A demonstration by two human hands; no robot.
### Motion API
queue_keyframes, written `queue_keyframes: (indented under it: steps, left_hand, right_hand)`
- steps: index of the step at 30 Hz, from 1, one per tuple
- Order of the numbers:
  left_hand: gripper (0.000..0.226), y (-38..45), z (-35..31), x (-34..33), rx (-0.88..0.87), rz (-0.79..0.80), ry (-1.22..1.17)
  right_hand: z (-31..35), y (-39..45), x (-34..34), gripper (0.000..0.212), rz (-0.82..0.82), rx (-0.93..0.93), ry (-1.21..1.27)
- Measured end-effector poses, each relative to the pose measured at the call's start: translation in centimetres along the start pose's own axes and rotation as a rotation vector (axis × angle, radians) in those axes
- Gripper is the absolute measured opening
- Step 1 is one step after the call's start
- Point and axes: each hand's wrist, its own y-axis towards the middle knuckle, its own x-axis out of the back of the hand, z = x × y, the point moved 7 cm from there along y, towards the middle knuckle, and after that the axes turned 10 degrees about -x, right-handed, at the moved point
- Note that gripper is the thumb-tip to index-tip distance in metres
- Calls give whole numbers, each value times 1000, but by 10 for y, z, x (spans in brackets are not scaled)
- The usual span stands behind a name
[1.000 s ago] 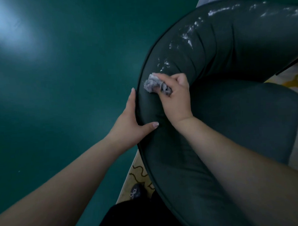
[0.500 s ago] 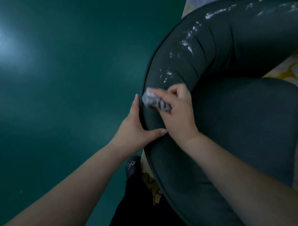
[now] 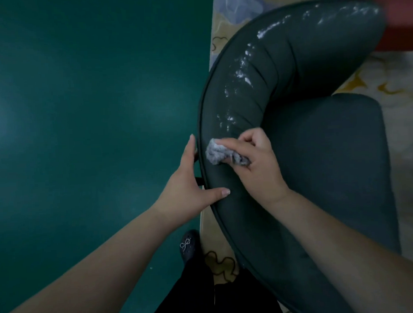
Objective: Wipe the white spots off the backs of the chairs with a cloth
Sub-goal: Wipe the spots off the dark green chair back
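Observation:
A dark green padded chair fills the right half of the view, its curved backrest (image 3: 279, 67) arcing from lower centre to upper right. White spots (image 3: 243, 73) streak along the top of the backrest, from just above my right hand up to the far end. My right hand (image 3: 257, 164) grips a crumpled grey cloth (image 3: 216, 152) and presses it on the backrest near its outer edge. My left hand (image 3: 190, 187) holds the backrest's outer rim, fingers straight down the outside and thumb lying on the padding.
Dark green floor (image 3: 82, 113) covers the left half. A pale patterned rug (image 3: 395, 84) lies under the chair. The chair seat (image 3: 337, 165) is at right. My dark shoe (image 3: 188, 247) and black trouser legs show at the bottom. Something red (image 3: 402, 20) sits at the top right.
My right hand has slid the cloth down the backrest towards me, below the lowest white spots. My left hand keeps its hold on the rim. The view has shifted, showing more rug.

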Motion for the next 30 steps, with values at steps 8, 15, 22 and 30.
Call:
queue_keyframes:
  steps: [8, 15, 22, 30]
  left_hand:
    - [121, 29, -8, 15, -92, 59, 57]
    - [124, 37, -4, 16, -96, 88, 43]
    - [123, 62, -12, 30, -116, 81, 62]
    - [123, 91, -27, 38, -132, 122, 101]
  right_hand:
    - [-1, 11, 0, 44, -179, -122, 79]
    - [-9, 62, 4, 42, -245, -187, 59]
    - [-9, 30, -2, 41, -188, -162, 148]
    - [-27, 108, 6, 38, -296, -290, 193]
